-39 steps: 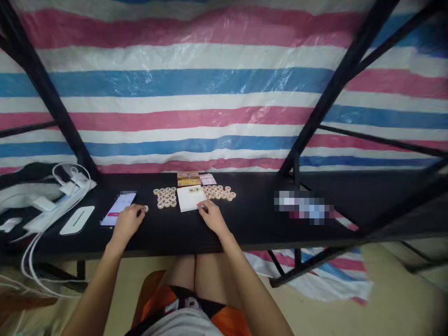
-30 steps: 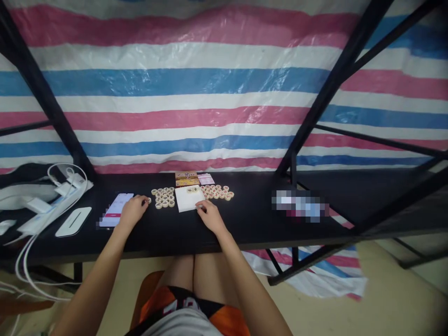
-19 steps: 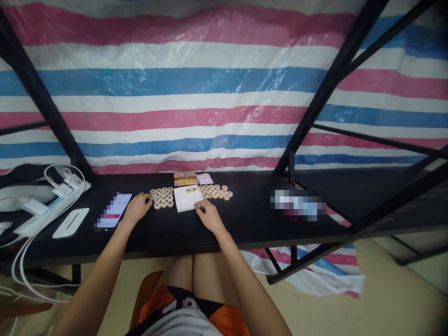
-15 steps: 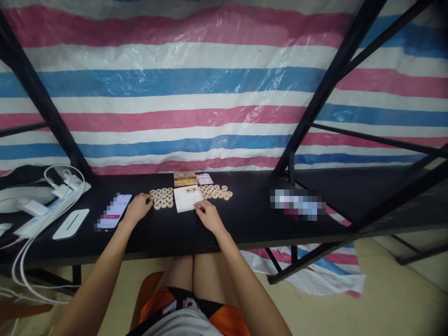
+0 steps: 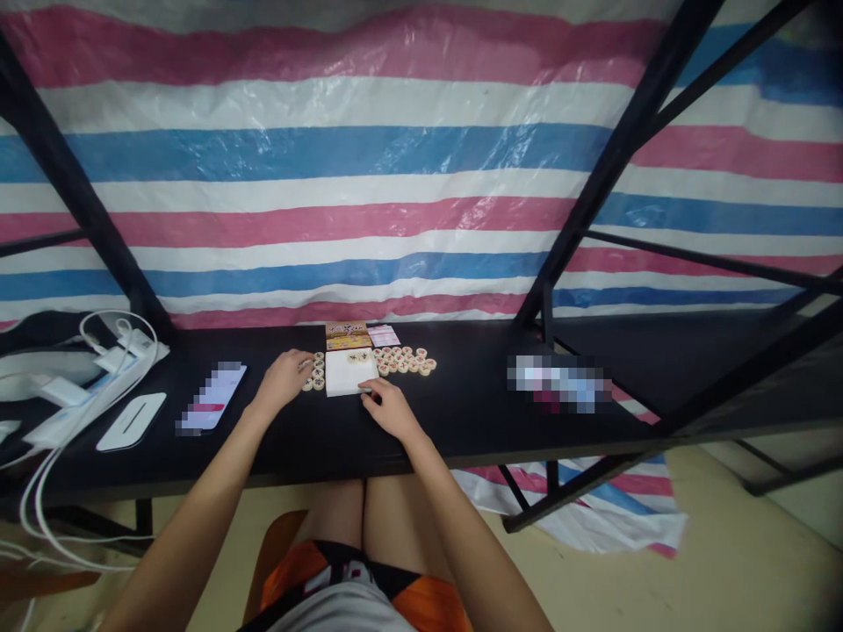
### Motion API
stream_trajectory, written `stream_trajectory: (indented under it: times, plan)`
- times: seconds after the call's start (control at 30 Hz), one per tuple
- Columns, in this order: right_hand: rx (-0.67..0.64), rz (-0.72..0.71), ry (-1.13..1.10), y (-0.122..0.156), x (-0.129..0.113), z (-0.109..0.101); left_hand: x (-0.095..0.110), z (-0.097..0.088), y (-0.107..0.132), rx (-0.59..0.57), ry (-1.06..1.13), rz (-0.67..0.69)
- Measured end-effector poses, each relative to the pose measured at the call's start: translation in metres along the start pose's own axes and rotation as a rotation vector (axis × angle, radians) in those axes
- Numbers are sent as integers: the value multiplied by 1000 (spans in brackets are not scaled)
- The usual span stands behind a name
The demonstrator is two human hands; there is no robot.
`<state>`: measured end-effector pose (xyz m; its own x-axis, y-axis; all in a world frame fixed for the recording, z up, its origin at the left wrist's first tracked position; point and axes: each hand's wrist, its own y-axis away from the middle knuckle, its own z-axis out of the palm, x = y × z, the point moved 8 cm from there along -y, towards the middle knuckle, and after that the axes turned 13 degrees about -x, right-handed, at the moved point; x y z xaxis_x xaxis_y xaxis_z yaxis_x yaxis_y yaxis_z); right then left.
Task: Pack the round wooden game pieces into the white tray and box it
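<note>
My left hand (image 5: 284, 381) reaches over the group of dark-marked Chinese chess pieces (image 5: 320, 371), its fingers closed on a piece at the fingertips; the hand hides much of that group. A shallow white box (image 5: 343, 378) lies just to the right, with two dark-marked pieces (image 5: 358, 357) near its far side. At the box's near right corner, my right hand (image 5: 388, 405) pinches the edge between thumb and fingers. Red-marked Chinese chess pieces (image 5: 404, 361) lie in rows to the right of the box.
A printed game-box lid (image 5: 348, 335) and a pink-and-white paper (image 5: 384, 335) lie behind the white box. Left on the black table (image 5: 461, 412) are a phone (image 5: 220, 391), a white flat device (image 5: 133, 421) and cabled power strips (image 5: 109, 373). A blurred-out item (image 5: 559, 382) is at right.
My left hand has moved right, from the left edge of the dark-marked pieces to over them. My right hand stays at the box corner, shifted slightly left.
</note>
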<state>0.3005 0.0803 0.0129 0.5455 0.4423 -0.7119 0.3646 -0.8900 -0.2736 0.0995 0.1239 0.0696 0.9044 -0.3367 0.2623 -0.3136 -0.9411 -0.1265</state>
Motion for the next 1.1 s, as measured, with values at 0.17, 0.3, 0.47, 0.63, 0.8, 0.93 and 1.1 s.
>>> stream_trajectory:
  times: [0.17,0.3,0.47,0.63,0.8,0.93,1.1]
  plan:
    - [3,5,-28,0,0,0,47,25,-38,-138,-210,35]
    - [12,-3,-33,0,1,0,72,47,-63,-200,-288,104]
    - [21,9,-24,0,2,-2,86,62,-74,-191,-276,107]
    - [19,7,-25,0,1,-3,82,53,-71,-147,-215,62]
    - [29,14,-27,1,-1,-5,27,6,-21,133,176,-59]
    - [34,14,-26,1,-1,-5,-33,2,38,202,293,-283]
    - [43,13,-28,0,3,-3,-59,20,66,148,167,-381]
